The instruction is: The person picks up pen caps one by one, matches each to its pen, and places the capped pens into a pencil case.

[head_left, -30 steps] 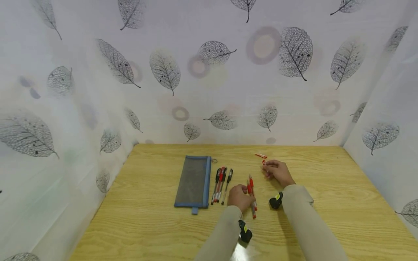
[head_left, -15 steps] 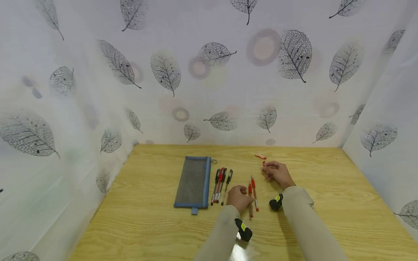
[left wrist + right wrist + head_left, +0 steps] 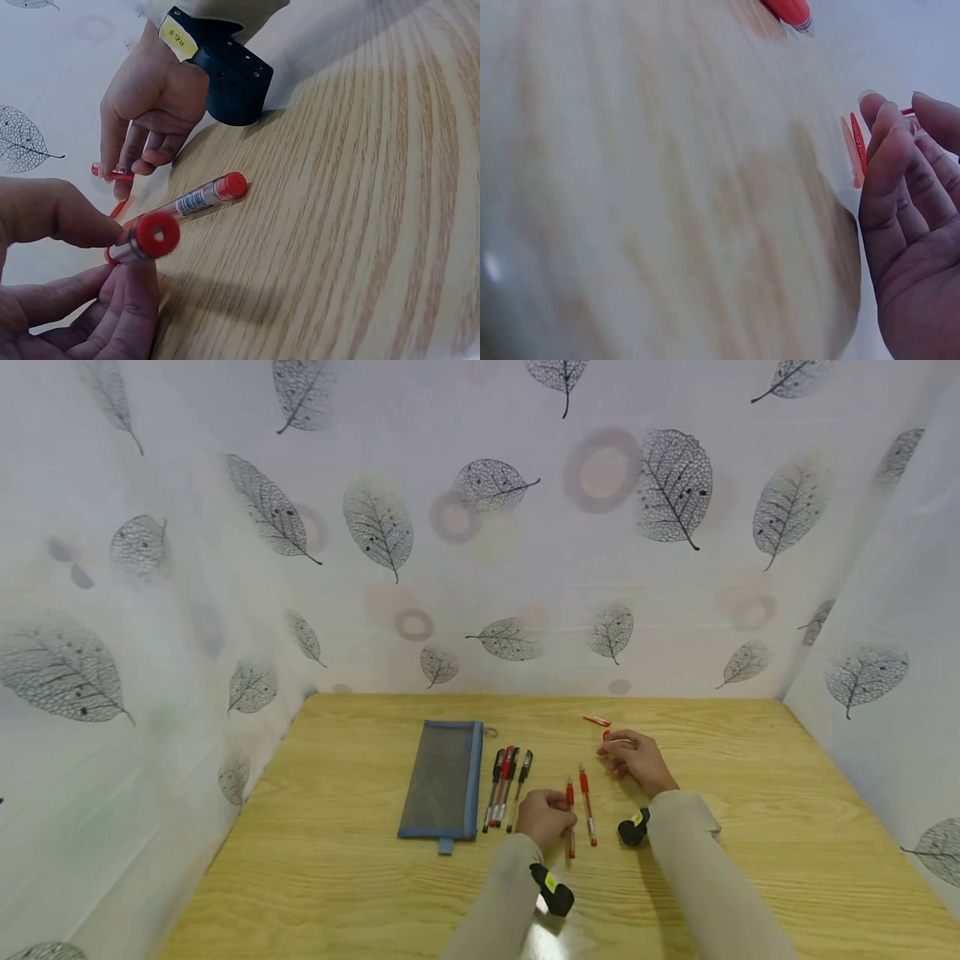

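My left hand [image 3: 543,818] pinches a red pen [image 3: 570,793] between thumb and fingers. The pen's bare tip points to the far side, and its red end plug faces the left wrist camera. Just right of it a second uncapped red pen [image 3: 588,810] lies on the table, apart from the hand. My right hand [image 3: 639,758] pinches a red pen cap [image 3: 112,172] between thumb and fingertips, which partly cover it. Another red cap [image 3: 597,721] lies behind that hand; the right wrist view shows this loose cap [image 3: 859,146] beyond the fingertips.
Several capped pens [image 3: 504,785], black and red, lie side by side left of my left hand. Farther left is a grey mesh pouch [image 3: 441,781] with blue edging and a key ring. The wooden table [image 3: 322,877] ends at a leaf-patterned wall covering [image 3: 480,568].
My left hand has shifted slightly left with its red pen, widening the gap to the second red pen, which now lies separate. My right hand has stayed nearly still with the cap.
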`<state>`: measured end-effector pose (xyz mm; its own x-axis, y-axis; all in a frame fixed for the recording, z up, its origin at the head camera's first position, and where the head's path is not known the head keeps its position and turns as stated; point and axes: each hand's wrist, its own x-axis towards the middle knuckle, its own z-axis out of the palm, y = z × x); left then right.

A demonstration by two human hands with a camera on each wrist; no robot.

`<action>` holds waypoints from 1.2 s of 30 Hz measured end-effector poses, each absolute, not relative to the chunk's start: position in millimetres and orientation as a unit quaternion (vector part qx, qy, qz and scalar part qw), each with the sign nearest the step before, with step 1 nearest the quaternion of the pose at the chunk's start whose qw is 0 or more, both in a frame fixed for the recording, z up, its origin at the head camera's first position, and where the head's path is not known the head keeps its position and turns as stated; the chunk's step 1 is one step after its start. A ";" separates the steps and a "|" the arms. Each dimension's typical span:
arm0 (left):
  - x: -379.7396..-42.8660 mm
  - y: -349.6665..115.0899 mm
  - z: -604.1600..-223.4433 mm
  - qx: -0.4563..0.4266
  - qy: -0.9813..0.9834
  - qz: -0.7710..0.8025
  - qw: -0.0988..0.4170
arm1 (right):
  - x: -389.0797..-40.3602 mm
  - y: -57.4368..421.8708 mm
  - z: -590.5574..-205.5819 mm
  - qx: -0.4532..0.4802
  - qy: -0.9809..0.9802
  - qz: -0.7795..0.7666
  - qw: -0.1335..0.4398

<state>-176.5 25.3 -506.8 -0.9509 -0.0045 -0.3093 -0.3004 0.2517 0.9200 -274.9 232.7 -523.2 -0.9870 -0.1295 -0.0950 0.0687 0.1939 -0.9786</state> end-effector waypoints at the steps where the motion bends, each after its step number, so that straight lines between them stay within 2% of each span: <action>1: -176.5 25.1 -506.7 -0.099 0.780 0.606 0.123 | -274.8 232.2 -522.8 -0.022 0.768 -0.635 0.079; 12: -174.4 22.0 -507.6 -0.108 0.767 0.620 0.125 | -270.4 227.6 -516.6 -0.025 0.761 -0.643 0.081; 28: -168.4 13.3 -511.5 -0.062 0.766 0.631 0.107 | -260.5 224.3 -510.9 -0.032 0.755 -0.650 0.077; 36: -163.6 8.6 -509.3 -0.048 0.767 0.631 0.106 | -256.5 221.8 -515.4 -0.044 0.756 -0.651 0.055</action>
<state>-163.6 8.6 -509.3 -0.9729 0.0590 -0.2235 -0.2078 0.1996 0.9576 -256.5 221.8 -515.4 -0.9901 -0.1382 -0.0266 0.0058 0.1488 -0.9889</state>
